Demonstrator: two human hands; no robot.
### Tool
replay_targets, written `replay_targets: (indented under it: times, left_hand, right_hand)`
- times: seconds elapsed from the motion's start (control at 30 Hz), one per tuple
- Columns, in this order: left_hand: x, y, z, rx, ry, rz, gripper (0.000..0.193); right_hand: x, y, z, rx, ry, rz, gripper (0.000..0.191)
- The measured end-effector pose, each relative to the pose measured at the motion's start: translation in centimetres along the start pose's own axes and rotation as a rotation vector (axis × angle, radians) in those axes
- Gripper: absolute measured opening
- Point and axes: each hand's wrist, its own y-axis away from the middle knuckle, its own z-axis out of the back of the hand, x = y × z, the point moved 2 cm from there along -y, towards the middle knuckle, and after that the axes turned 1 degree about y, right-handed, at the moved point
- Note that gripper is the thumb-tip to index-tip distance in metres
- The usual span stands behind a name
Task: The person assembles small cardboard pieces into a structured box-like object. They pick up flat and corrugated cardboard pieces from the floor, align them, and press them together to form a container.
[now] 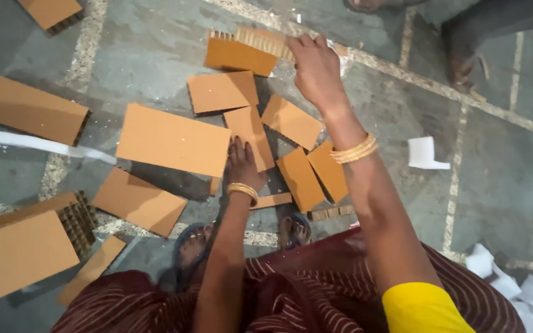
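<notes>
1. Head view: right hand (317,69) grip pinches a honeycomb cardboard block (245,50) on the stone floor (495,185).
2. Left hand (242,165), fingers spread flat, presses a cardboard piece (251,132) mid-floor.

Cardboard pieces (174,140) scattered on floor (501,185), paper scrap (424,154) right, feet (242,237) below them.
</notes>
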Motion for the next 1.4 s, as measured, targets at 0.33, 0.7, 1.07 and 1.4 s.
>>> replay_targets:
  times: [0.33,0.7,1.07,1.4]
  left_hand:
    - [-0.5,0.3,2.5,-0.023,0.101,0.040,0.087]
    - [-5.6,-4.6,0.6,0.072,1.608,-0.163,0.071]
    - [-2.1,-4.0,-2.3,0.001,2.316,0.059,0.041]
    - [0.6,-3.6,-4.1,0.199,2.251,0.290,0.057]
  right_hand:
    - [-1.4,8.5,3.5,0.030,-0.188,-0.256,0.043]
    - [-5.6,22.2,-9.7,-0.047,-1.893,-1.078,0.047]
    - [-4.2,20.9,-11.3,0.357,-1.632,-1.010,0.042]
    - [-5.7,4.7,-16.7,0.397,-0.497,-0.366,0.097]
